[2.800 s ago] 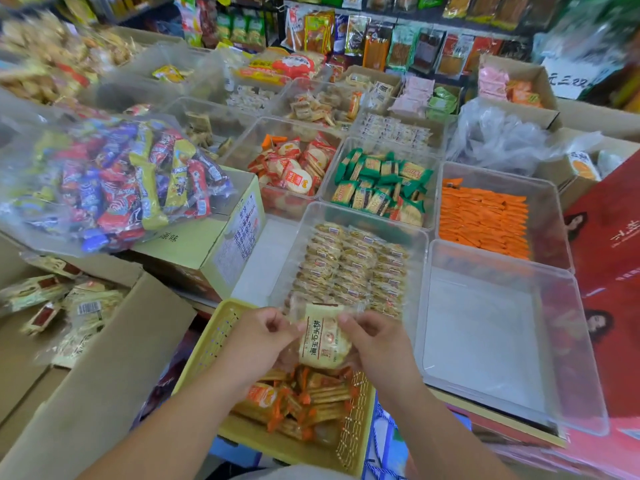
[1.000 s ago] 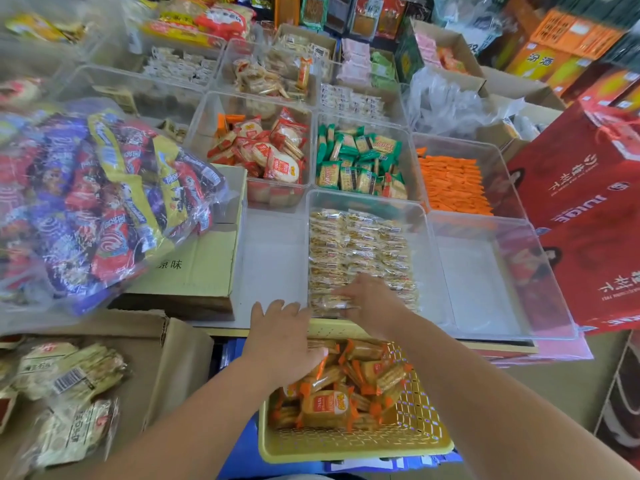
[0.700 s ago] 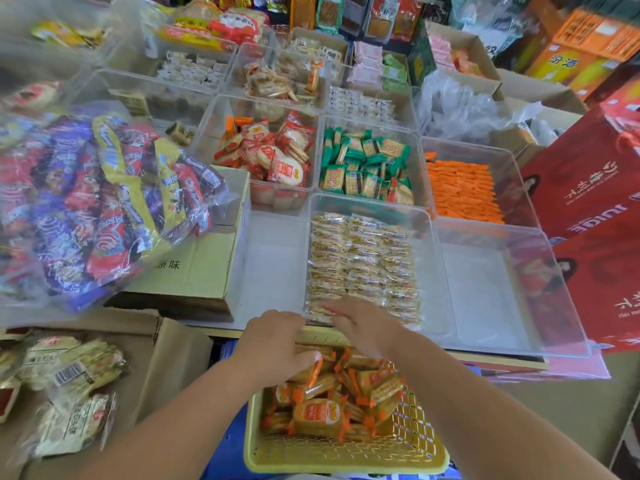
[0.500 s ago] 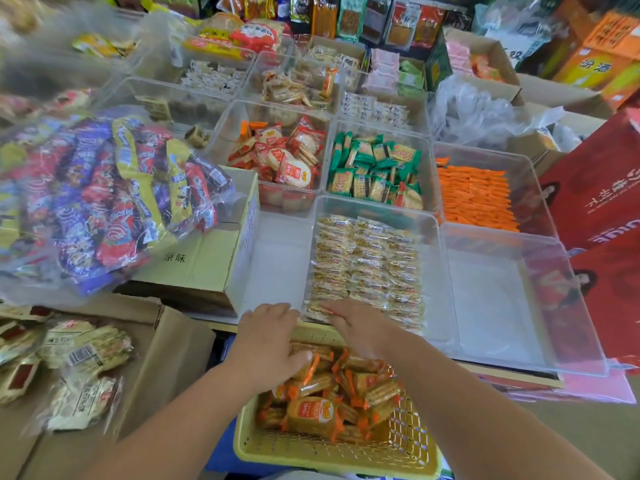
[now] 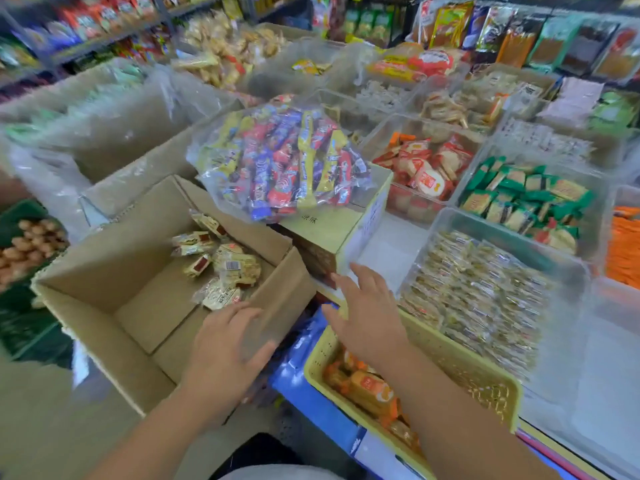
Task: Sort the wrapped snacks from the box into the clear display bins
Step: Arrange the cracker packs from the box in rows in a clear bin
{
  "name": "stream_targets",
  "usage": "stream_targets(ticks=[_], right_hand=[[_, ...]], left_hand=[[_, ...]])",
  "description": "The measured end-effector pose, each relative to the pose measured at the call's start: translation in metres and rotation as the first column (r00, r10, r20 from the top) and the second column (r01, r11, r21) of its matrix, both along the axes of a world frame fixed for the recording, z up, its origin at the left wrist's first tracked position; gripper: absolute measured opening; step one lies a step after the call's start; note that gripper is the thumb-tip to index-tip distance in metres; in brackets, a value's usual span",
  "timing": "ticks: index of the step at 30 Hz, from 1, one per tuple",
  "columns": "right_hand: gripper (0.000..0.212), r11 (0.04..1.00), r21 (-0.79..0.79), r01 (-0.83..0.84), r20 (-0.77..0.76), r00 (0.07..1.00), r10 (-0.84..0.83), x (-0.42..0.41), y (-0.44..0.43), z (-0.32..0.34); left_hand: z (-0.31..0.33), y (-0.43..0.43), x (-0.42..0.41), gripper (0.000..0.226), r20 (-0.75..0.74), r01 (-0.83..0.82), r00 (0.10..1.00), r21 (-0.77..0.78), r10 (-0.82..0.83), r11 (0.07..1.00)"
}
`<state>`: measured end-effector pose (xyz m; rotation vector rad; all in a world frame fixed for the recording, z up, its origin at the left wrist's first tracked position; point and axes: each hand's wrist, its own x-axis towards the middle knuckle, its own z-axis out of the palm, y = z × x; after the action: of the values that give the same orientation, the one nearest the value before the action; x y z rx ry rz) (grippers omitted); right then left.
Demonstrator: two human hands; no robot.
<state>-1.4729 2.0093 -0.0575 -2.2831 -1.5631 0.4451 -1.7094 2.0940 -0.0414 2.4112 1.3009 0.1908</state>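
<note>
A few pale wrapped snacks (image 5: pixel 221 268) lie loose in the open cardboard box (image 5: pixel 104 306); the clear bin (image 5: pixel 502 237) alongside holds neat rows.

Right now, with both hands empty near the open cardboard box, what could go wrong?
The open left hand hangs over the near wall of the brown cardboard box; leaning on it could tip the box. The clear bag of multicoloured candy bars overhangs its small carton beside the right hand and might slide off if bumped.

I see shop shelves (image 5: pixel 104 32) crammed with packets across the upper left, hanging bags (image 5: pixel 519 36) along the upper right, a green crate (image 5: pixel 20 216) at the left edge and greyish floor (image 5: pixel 38 431) lower left.
</note>
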Motion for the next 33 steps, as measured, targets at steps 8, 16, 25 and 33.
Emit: stream_targets(ticks=[8,16,25,33], right_hand=[[0.052,0.954,0.011,-0.301,-0.041,0.953,0.301,-0.091,0.064,-0.002],[0.049,0.959,-0.209,-0.189,-0.032,0.982,0.186,-0.110,0.112,-0.016],[0.040,0.939,-0.332,-0.085,-0.101,0.993,0.055,-0.117,0.114,-0.002],[0.040,0.933,-0.356,-0.051,-0.094,0.995,0.018,-0.120,0.118,0.003]], left_hand=[[-0.013,0.066,-0.078,0.060,0.062,-0.315,0.940,-0.224,0.336,0.922],[-0.063,0.194,-0.064,0.073,-0.042,-0.408,0.888,-0.533,0.458,0.742],[-0.134,0.239,-0.005,0.092,-0.134,-0.466,0.743,-0.807,0.656,0.363],[-0.164,0.234,0.010,0.081,-0.235,-0.505,0.850,-0.619,0.472,0.602]])
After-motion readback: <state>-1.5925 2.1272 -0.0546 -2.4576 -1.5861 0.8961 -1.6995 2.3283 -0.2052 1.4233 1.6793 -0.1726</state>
